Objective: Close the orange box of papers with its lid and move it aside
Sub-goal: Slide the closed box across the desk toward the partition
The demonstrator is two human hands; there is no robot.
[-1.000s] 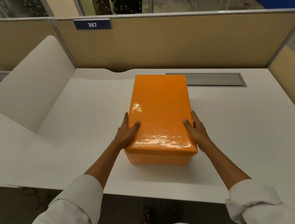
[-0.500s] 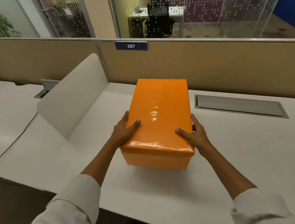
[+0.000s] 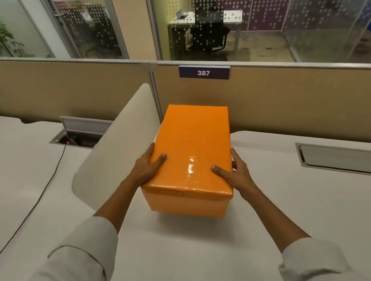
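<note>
— Condition of the orange box (image 3: 189, 166)?
— Closed. The glossy orange lid (image 3: 192, 148) sits fully on it, creased along the near edge, glare spots on top.
— Position?
— Lengthwise away from the viewer, near end raised off the white table (image 3: 188, 251), a shadow beneath. Far end contact: cannot tell.

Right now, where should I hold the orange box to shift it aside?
Grip the orange box by its two long sides near the front end, left hand and right hand opposed, thumbs on the glossy lid. It looks too wide for one hand.
</note>
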